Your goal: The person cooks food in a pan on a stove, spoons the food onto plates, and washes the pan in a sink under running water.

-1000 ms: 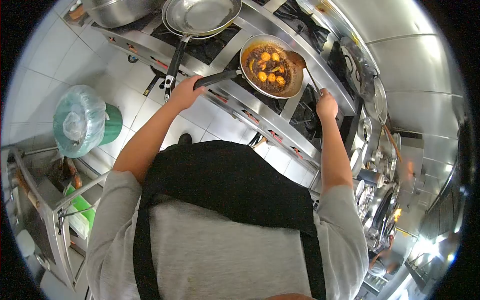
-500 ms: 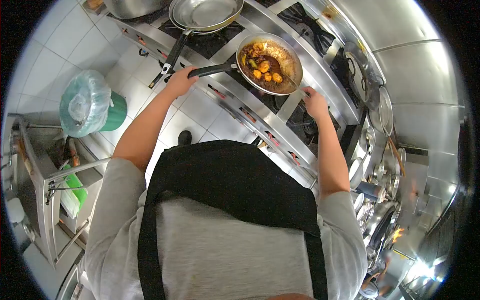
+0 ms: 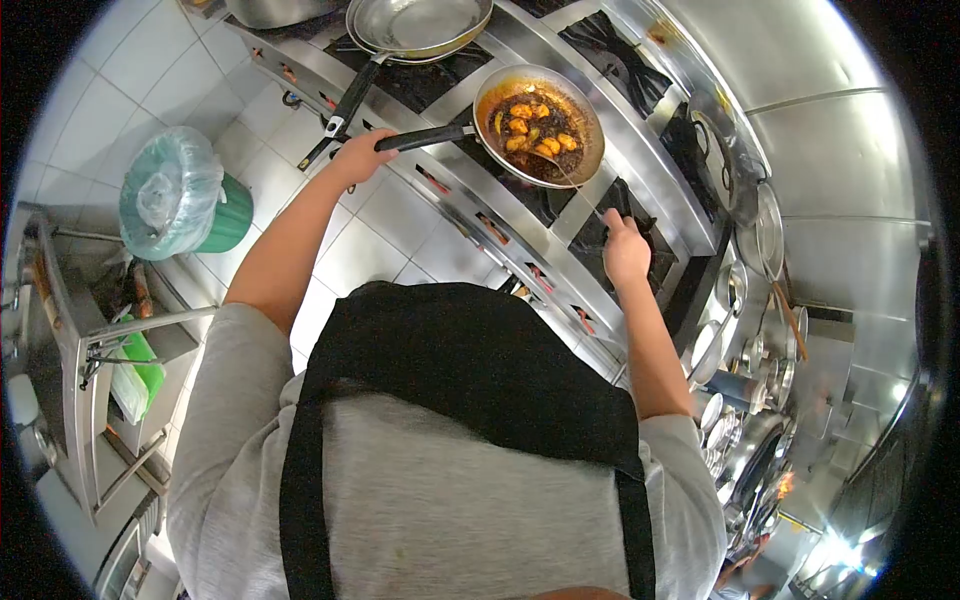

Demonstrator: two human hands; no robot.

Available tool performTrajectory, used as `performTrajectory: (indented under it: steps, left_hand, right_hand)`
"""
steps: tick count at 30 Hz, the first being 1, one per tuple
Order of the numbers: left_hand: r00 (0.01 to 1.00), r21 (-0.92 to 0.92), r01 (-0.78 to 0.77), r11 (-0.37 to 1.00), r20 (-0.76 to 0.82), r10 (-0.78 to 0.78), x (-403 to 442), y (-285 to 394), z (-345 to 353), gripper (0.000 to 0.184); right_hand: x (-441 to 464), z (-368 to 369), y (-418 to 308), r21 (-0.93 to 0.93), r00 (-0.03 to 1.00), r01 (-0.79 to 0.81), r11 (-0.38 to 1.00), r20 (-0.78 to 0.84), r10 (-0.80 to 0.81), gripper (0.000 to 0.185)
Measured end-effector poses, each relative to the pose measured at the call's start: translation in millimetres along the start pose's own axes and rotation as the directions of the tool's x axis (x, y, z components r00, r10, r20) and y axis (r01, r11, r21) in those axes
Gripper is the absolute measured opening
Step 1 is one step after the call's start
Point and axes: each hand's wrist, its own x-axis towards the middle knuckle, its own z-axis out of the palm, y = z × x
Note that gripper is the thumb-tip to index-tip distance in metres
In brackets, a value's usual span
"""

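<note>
My left hand is closed around the black handle of a frying pan over the stove. Inside the pan, several orange-yellow pieces of food sit in dark, bubbling sauce, with a few greenish bits among them. My right hand grips the end of a thin-handled metal spoon, whose head dips into the sauce near the pan's right side. The spoon's bowl is partly hidden by food and sauce.
Stacked pans stand on the burner beyond, their handles jutting toward my left forearm. A lined green bin is on the tiled floor at left, above a metal cart. Lids and pans line the right wall; flames show at lower right.
My right hand has drawn back from the pan's rim, down toward me, with the spoon. The food pieces have shifted, and the sauce has spread and bubbles. My left hand keeps its grip.
</note>
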Motion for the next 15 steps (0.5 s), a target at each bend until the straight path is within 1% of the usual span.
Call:
performTrajectory:
  steps: [1, 2, 3, 4, 5, 6, 8, 9, 10, 11, 12, 13, 14, 15]
  left_hand:
    - [0.998, -0.177, 0.048, 0.983, 0.04, -0.042, 0, -3, -2, 0.036]
    - [0.993, -0.347, 0.101, 0.932, 0.086, -0.075, 0, -6, -3, 0.036]
    - [0.985, -0.504, 0.159, 0.849, 0.138, -0.103, -1, -11, -3, 0.035]
    - [0.97, -0.683, 0.239, 0.691, 0.143, -0.195, 0, -24, 4, 0.034]
    - [0.945, -0.822, 0.29, 0.49, 0.164, -0.284, 3, -43, 21, 0.033]
    - [0.91, -0.916, 0.307, 0.26, 0.203, -0.36, 8, -65, 39, 0.033]
    - [0.92, -0.813, 0.36, 0.457, 0.23, -0.316, 16, -94, 93, 0.025]
    - [0.906, -0.764, 0.419, 0.49, 0.313, -0.286, 29, -112, 126, 0.02]
    - [0.869, -0.705, 0.491, 0.511, 0.353, -0.348, 38, -108, 153, 0.02]
    - [0.873, -0.756, 0.483, 0.441, 0.38, -0.304, 54, -126, 195, 0.02]
    - [0.858, -0.741, 0.511, 0.436, 0.408, -0.312, 65, -126, 215, 0.021]
    - [0.842, -0.724, 0.538, 0.431, 0.435, -0.32, 72, -117, 225, 0.021]
    - [0.806, -0.64, 0.592, 0.491, 0.453, -0.382, 82, -107, 236, 0.022]
    - [0.766, -0.546, 0.643, 0.537, 0.468, -0.441, 88, -89, 239, 0.023]
  right_hand:
    - [9, 10, -2, -0.005, 1.0, -0.019, 1.0, -0.004, 0.019, 0.031]
    - [18, 17, -4, -0.01, 0.999, -0.039, 0.999, -0.008, 0.039, 0.031]
    - [25, 17, -6, -0.001, 0.998, -0.058, 0.998, -0.007, 0.058, 0.031]
    - [28, 11, -11, 0.014, 0.996, -0.085, 0.996, -0.02, 0.085, 0.03]
    - [31, 2, -16, 0.033, 0.993, -0.109, 0.993, -0.031, 0.11, 0.029]
    - [33, -8, -20, 0.051, 0.99, -0.135, 0.99, -0.043, 0.137, 0.028]
    - [33, -30, -22, 0.101, 0.984, -0.147, 0.984, -0.086, 0.156, 0.025]
    - [32, -38, -23, 0.13, 0.977, -0.172, 0.976, -0.108, 0.186, 0.023]
    - [29, -45, -26, 0.157, 0.967, -0.198, 0.967, -0.13, 0.22, 0.022]
    - [25, -53, -30, 0.234, 0.962, -0.199, 0.952, -0.137, 0.235, 0.022]
    - [21, -58, -34, 0.309, 0.957, -0.197, 0.93, -0.144, 0.25, 0.021]
    - [17, -59, -36, 0.359, 0.946, -0.241, 0.902, -0.119, 0.3, 0.021]
    - [15, -58, -39, 0.406, 0.933, -0.283, 0.869, -0.095, 0.348, 0.02]
    - [12, -57, -42, 0.414, 0.928, -0.299, 0.859, -0.082, 0.363, 0.021]
